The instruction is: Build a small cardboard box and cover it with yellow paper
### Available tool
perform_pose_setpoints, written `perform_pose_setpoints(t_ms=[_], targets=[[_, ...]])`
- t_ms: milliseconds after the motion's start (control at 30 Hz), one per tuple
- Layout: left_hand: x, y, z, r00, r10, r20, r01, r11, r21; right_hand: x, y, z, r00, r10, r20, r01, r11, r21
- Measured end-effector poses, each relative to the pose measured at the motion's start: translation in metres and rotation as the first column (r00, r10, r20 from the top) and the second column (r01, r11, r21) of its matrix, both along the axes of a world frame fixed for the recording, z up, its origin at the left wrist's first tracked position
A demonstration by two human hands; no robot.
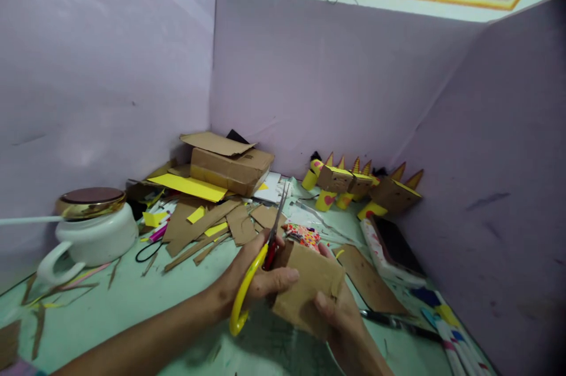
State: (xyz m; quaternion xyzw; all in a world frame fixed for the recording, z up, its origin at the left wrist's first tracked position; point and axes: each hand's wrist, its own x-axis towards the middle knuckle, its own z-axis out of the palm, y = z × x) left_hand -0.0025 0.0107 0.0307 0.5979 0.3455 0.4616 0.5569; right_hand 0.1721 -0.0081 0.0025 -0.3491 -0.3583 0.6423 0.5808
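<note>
A small folded brown cardboard box is held in front of me over the table. My left hand is closed, with its thumb pressed on the box's left edge. The same hand keeps hold of a pair of scissors with yellow handles, whose metal blades point up and away from me. My right hand grips the box from the right, thumb on its near face and fingers behind. Just beyond the box lies a patterned red and yellow piece, partly hidden.
Cardboard scraps, a yellow sheet and a carton lie to the left. A lidded white mug stands far left. Cardboard and yellow paper figures line the back. A black-handled knife and markers lie right.
</note>
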Motion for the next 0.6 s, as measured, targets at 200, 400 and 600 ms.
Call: perform_pose_setpoints(t_ms=[200, 400, 600], targets=[[-0.008, -0.002, 0.012, 0.821, 0.395, -0.413, -0.232, 0.891, 0.391, 0.017, 0.014, 0.010, 0.974, -0.194, -0.119, 0.193, 0.981, -0.021], [-0.004, -0.009, -0.024, 0.662, 0.488, -0.568, 0.024, 0.745, 0.667, 0.023, 0.020, 0.014, 0.914, -0.354, -0.200, 0.378, 0.921, 0.098], [0.010, -0.021, -0.024, 0.466, 0.508, -0.725, 0.011, 0.816, 0.578, 0.014, 0.012, 0.010, 0.910, -0.367, -0.193, 0.385, 0.921, 0.063]])
